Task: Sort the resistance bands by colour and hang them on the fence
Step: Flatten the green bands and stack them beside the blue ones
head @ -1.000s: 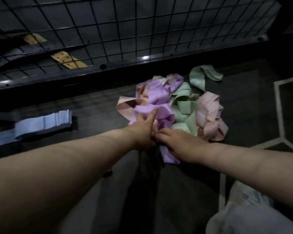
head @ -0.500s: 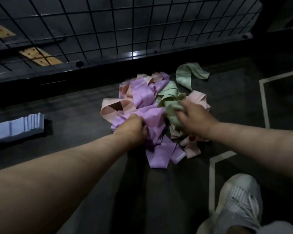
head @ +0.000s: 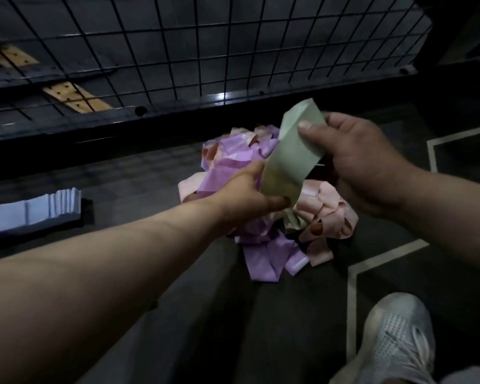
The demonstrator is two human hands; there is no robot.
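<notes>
Both hands grip green band above pile: right hand pinches top, left hand lower end; fence far.

We see 1 pale green band, plain. The purple bands are light lilac and the pink bands soft salmon. The blue bands are very pale. The fence is a black grid of squares. The floor is dark grey with pale lines. The shoe is light grey with dotted mesh; the boards are tan with dark holes.
</notes>
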